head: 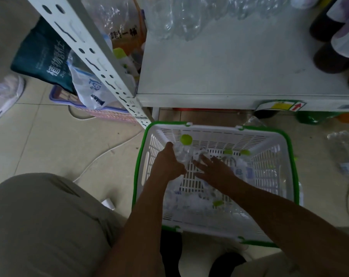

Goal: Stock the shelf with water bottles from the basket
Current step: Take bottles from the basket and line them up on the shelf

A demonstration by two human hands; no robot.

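Below the white shelf (219, 62), your left hand (169, 165) grips a green-capped water bottle (182, 153) in the basket's (209, 128) far corner while your right hand (213, 170) hovers beside it, fingers spread and holding nothing, so this looks like the pickup, and next you need to lift the bottle onto the shelf's bare front.

looks like a small shop: slotted metal shelf (229, 62) with a price-tag strip, shopping basket (289, 156) lower middle, bagged goods (43, 54) upper left.
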